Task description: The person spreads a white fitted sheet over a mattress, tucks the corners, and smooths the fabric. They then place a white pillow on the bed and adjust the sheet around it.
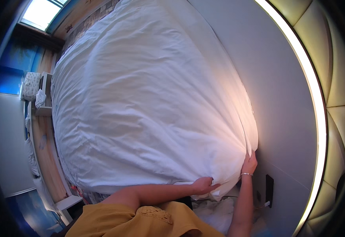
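A large white sheet [148, 97] lies wrinkled over the bed in front of me. At the near side of the mattress, my left hand [203, 185] grips the sheet's edge, bunching the cloth. My right hand [250, 163], with a bracelet at the wrist, pinches the sheet at the near right corner, close to the wall. Creases fan out across the bed from both hands. My fingertips are partly hidden in the folds.
A grey wall panel [267, 89] with a bright light strip [320, 124] borders the bed's right side. A black outlet plate [269, 191] with a plug sits low on it. White bundled material [213, 213] lies below my hands. Shelving [46, 89] stands at left.
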`<action>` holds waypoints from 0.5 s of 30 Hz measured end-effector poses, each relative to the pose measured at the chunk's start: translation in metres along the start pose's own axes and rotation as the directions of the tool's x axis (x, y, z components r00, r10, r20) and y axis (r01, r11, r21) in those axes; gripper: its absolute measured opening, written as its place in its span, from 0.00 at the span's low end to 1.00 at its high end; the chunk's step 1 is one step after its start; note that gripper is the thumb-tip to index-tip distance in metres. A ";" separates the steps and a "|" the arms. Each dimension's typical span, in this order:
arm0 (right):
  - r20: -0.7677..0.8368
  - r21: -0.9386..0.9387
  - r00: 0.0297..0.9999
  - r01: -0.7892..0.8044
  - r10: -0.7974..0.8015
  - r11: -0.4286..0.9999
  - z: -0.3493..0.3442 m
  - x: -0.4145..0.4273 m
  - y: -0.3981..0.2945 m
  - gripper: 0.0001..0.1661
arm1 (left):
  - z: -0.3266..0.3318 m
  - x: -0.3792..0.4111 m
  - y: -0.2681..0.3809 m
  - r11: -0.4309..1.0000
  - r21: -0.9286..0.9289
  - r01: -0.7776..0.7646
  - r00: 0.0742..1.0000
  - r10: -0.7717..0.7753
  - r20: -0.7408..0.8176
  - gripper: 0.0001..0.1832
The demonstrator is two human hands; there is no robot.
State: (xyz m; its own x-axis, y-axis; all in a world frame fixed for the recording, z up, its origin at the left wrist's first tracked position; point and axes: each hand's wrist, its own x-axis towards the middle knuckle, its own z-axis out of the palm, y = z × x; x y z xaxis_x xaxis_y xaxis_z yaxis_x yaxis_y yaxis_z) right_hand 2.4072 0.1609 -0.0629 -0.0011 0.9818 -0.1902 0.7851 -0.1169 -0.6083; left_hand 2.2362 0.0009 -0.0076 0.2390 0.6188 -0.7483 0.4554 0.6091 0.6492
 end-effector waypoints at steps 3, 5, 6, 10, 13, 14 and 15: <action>0.072 -0.139 0.968 -0.228 0.240 0.964 0.026 -0.020 0.064 0.15 | 0.010 -0.002 -0.004 0.995 -0.099 -0.004 1.000 0.003 -0.012 0.35; -0.052 0.114 0.998 0.034 -0.028 0.993 0.027 -0.017 0.016 0.15 | 0.016 0.006 -0.010 0.991 -0.128 -0.033 0.998 0.027 -0.048 0.35; -0.081 0.139 0.976 0.213 -0.203 0.967 0.016 -0.025 -0.041 0.15 | 0.017 0.007 -0.017 0.984 -0.174 -0.048 0.999 0.042 -0.035 0.35; 0.106 0.498 0.994 -0.079 0.030 0.864 0.002 0.013 -0.028 0.16 | 0.034 0.018 -0.036 0.990 -0.055 -0.129 0.988 0.124 -0.089 0.34; 0.093 -0.181 0.971 -0.203 0.222 0.962 0.031 -0.015 0.066 0.16 | 0.036 0.030 -0.039 0.983 -0.174 -0.057 0.997 0.048 -0.058 0.34; 0.070 -0.061 0.983 -0.163 0.167 0.985 0.035 -0.013 0.067 0.16 | 0.039 0.030 -0.043 0.985 -0.166 -0.046 0.998 0.038 -0.052 0.34; 0.035 0.063 0.992 -0.121 0.119 0.991 0.037 -0.005 0.049 0.15 | 0.042 0.029 -0.046 0.988 -0.149 -0.037 0.999 0.030 -0.044 0.33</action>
State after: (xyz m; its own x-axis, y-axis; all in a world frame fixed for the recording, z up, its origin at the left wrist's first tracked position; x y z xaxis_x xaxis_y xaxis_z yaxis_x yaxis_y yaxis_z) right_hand 2.4232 0.1447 -0.1201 0.0708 0.9549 -0.2884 0.7388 -0.2445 -0.6280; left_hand 2.2578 -0.0300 -0.0644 0.2146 0.6582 -0.7216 0.3133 0.6533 0.6892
